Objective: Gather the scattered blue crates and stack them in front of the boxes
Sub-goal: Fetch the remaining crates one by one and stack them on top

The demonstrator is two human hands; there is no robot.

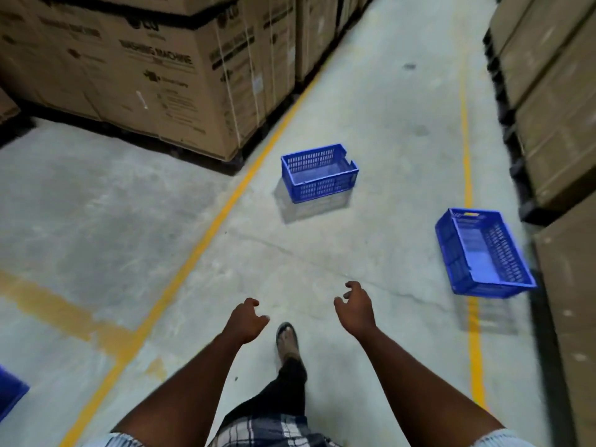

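Observation:
Two blue slotted plastic crates lie apart on the concrete aisle floor. One crate (319,172) sits ahead in mid-aisle, near the left yellow line. The other crate (483,254) rests to the right, over the right yellow line, close to the boxes there. A blue corner of another crate (9,391) shows at the lower left edge. My left hand (245,321) and my right hand (356,309) reach forward over the floor with fingers loosely curled, holding nothing, well short of both crates.
Tall cardboard washing-machine boxes (154,69) on dark pallets stand at the left. More cardboard boxes (561,124) line the right side. Yellow floor lines (225,208) border the aisle. My sandalled foot (287,341) steps forward between my arms.

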